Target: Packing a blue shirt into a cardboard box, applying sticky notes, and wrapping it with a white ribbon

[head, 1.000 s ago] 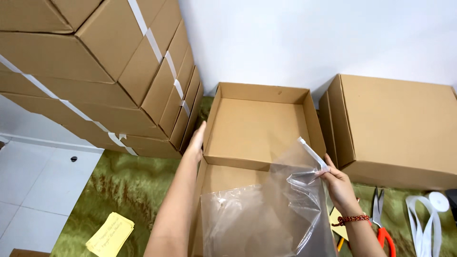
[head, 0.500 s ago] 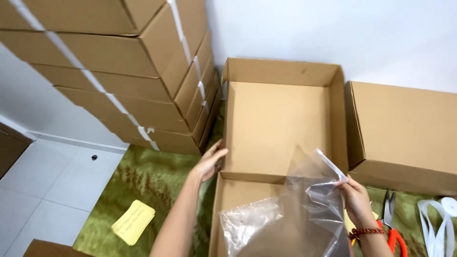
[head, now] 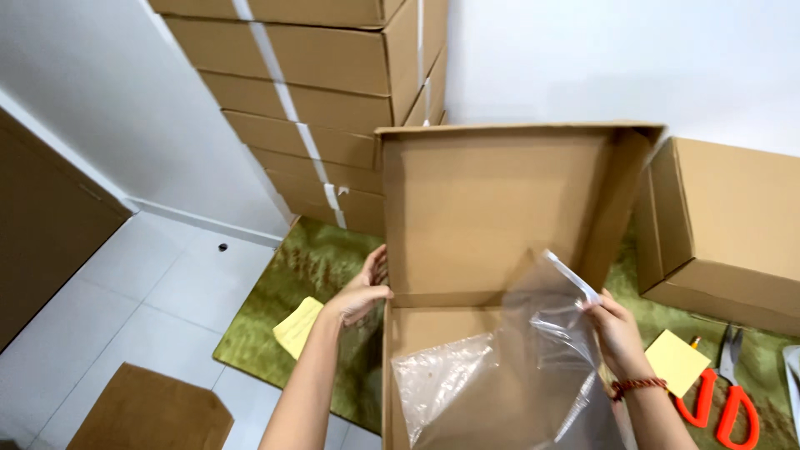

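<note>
An open flat cardboard box (head: 467, 208) lies in front of me with its lid raised toward the wall. My left hand (head: 362, 293) grips the box's left edge at the hinge between lid and base. My right hand (head: 615, 332), with a red bracelet at the wrist, pinches the upper edge of a clear plastic bag (head: 500, 375). The bag hangs crumpled over the box's lower half and hides most of the base.
A tall stack of strapped cardboard boxes (head: 333, 100) stands at the back left by the wall. A closed carton (head: 733, 225) sits at the right. On the green rug (head: 308, 267) lie yellow sticky pads (head: 297, 327), (head: 675, 360) and orange-handled scissors (head: 725, 400). A cardboard piece (head: 154, 412) rests on the tiled floor.
My view has shifted right and closer, so the box lid appears raised steeper. My left hand stays on the box's left edge; my right hand has lifted the bag slightly.
</note>
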